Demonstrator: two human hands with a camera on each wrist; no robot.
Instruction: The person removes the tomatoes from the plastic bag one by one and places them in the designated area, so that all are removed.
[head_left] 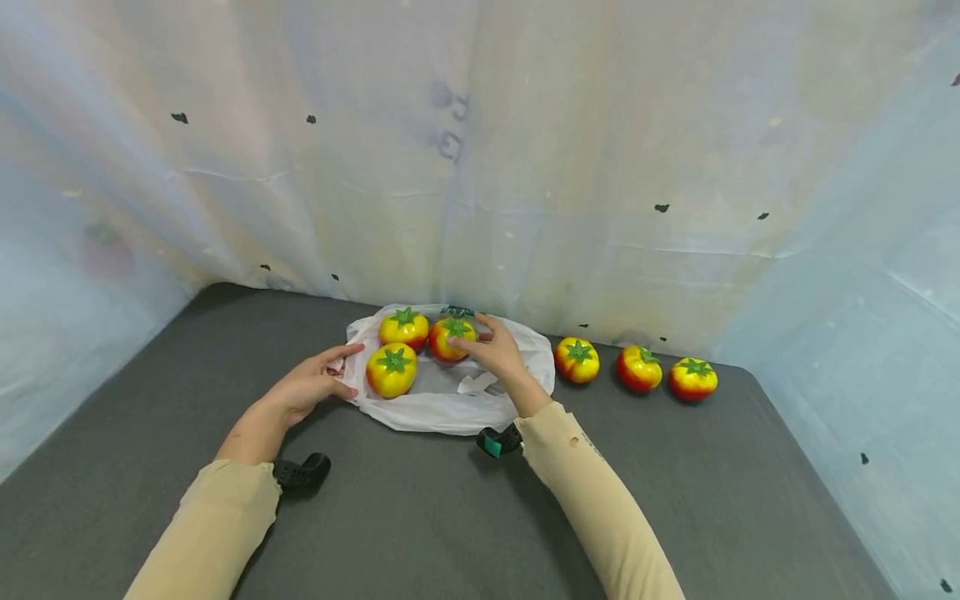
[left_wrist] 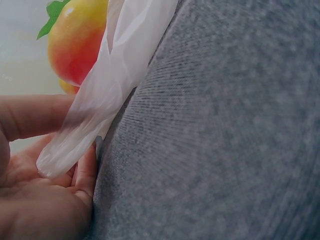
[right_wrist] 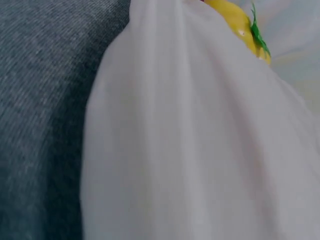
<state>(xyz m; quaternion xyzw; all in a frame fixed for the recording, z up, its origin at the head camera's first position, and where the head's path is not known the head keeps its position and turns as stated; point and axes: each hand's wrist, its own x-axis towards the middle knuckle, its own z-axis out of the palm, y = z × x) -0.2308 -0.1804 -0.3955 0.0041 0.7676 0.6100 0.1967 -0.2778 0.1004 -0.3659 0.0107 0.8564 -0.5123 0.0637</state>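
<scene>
A white plastic bag [head_left: 420, 412] lies spread on the dark table with its mouth facing up. Inside it, at the left, are two yellow-red toy tomatoes with green leaf tops, a rear tomato [head_left: 403, 330] and a front tomato [head_left: 392, 372]. My right hand [head_left: 497, 348] reaches over the bag and grips a third tomato [head_left: 448, 346] between thumb and fingers, beside the other two. At the bag's left edge, my left hand [head_left: 306, 385] holds the plastic; the left wrist view shows a white fold [left_wrist: 75, 135] between its fingers. In the right wrist view, the bag hides the right hand.
To the right of the bag, three more tomatoes stand in a row: a near one [head_left: 577, 361], a middle one [head_left: 639, 369] and a far one [head_left: 693, 380]. Pale sheeting [head_left: 525, 167] hangs behind the grey table [head_left: 405, 517] and at both sides.
</scene>
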